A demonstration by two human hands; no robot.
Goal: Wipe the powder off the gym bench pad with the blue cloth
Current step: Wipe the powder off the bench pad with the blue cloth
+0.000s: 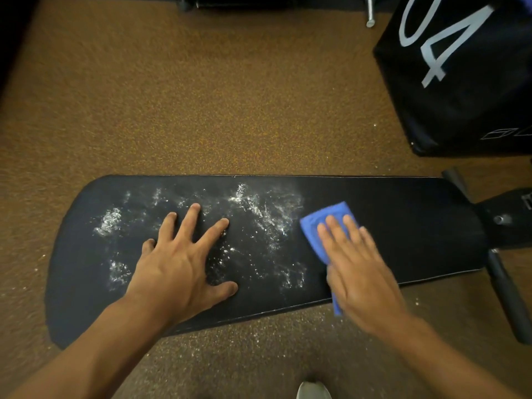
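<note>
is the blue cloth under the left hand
No, the blue cloth lies under the right hand; the left hand rests bare on the bench pad.

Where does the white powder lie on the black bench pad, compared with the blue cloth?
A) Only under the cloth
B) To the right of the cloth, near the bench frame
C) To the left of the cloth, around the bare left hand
C: the white powder is spread over the black bench pad to the left of the blue cloth, around the flat left hand; the pad to the right of the cloth looks clean.
</note>
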